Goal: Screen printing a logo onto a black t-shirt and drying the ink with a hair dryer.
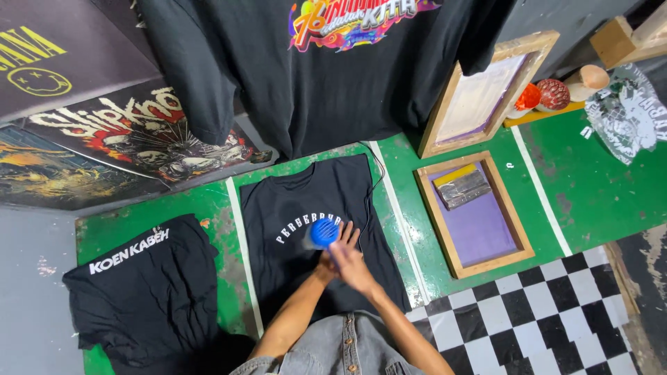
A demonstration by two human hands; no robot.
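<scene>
Right hand spread flat, fingers open, pressing black T-shirt beside white arc lettering. Left hand mostly hidden beneath; grip on blue round dryer, probably closed, cannot tell. Shirt flat on green desk. Best kept moving over print, fabric taut. Purple screen frame right.

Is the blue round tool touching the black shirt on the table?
Cannot tell: the head view shows the blue round tool over the black shirt, blurred, hiding any gap.
</scene>
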